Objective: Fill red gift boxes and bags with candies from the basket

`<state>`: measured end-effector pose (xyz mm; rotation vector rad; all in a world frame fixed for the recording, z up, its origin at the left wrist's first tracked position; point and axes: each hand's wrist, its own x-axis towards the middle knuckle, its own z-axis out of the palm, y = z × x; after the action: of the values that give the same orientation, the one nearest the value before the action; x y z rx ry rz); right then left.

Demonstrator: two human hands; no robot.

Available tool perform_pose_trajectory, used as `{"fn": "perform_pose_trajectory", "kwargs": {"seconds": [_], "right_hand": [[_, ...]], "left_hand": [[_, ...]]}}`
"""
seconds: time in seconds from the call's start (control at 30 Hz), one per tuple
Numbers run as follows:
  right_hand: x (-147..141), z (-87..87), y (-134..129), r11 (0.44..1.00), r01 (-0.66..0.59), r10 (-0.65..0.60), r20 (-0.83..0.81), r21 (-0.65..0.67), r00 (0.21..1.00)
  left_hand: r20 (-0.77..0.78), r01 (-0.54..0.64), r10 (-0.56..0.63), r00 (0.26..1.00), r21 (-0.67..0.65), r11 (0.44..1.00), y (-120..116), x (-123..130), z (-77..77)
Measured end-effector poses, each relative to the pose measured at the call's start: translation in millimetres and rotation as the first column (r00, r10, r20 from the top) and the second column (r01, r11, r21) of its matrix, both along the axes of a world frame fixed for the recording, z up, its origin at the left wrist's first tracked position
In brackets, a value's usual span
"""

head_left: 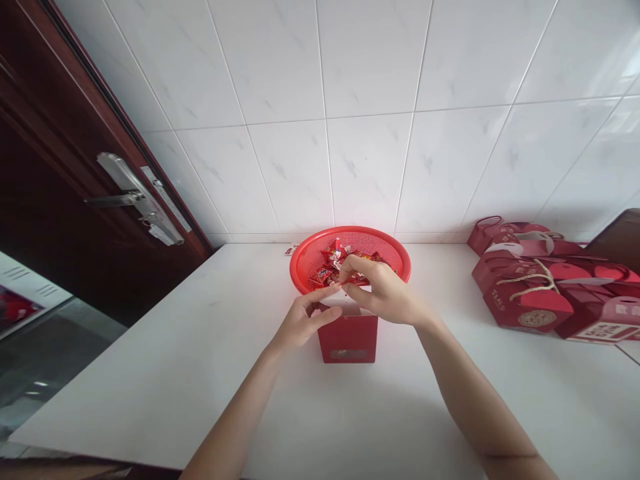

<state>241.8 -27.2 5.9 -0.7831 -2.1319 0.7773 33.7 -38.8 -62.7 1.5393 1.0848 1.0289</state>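
A red box (349, 340) with a small window low on its front stands upright on the white table, its white inner flaps showing at the top. My left hand (305, 317) is at the box's upper left, thumb and fingers apart around a flap edge. At the upper right, my right hand (377, 290) has its thumb and fingers bent together in a pinch over the top; what lies between the fingertips is too small to make out. Just behind the box sits a red perforated basket (300, 267) holding several red wrapped candies (323, 275).
Several dark red gift boxes (520, 297), some with string handles, are grouped on the right of the white table (200, 353). A tiled wall (370, 167) rises behind. To the left is a dark door (55, 180) with a metal handle.
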Motion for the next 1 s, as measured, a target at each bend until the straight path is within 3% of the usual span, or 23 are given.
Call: {"fn": "perform_pose_trajectory", "kwargs": {"seconds": [0.17,0.3,0.47,0.7,0.8,1.0], "right_hand": [[-3.3,-1.0,-2.2,0.997,-0.013,0.017,0.058,-0.077,0.998],[-2.1,1.3,-2.9,0.998,-0.022,0.024,0.032,-0.064,0.999],[9.5,6.0,0.0,0.997,0.081,-0.081,-0.003,0.011,0.997],[39.7,13.0,7.0,0.986,0.166,-0.165,-0.053,0.010,0.985],[49.7,1.6,9.5,0.982,0.189,-0.189,-0.001,-0.025,0.982],[49.9,-47.8,8.3,0.979,0.113,-0.110,0.026,-0.170,0.994]], "left_hand": [[0.000,0.027,-0.027,1.000,0.008,1.000,-0.8,0.5,0.1],[0.008,0.023,-0.022,1.000,-0.010,1.000,-3.6,1.4,4.3],[0.025,0.000,0.000,1.000,-0.032,0.999,-3.6,1.6,2.9],[-0.034,-0.061,0.063,0.997,0.060,0.996,-1.7,1.2,-5.6],[-0.055,-0.076,0.081,0.995,0.085,0.993,-2.6,2.7,-7.3],[-0.049,-0.120,0.129,0.990,0.163,0.979,-2.3,8.5,-13.3]]}}
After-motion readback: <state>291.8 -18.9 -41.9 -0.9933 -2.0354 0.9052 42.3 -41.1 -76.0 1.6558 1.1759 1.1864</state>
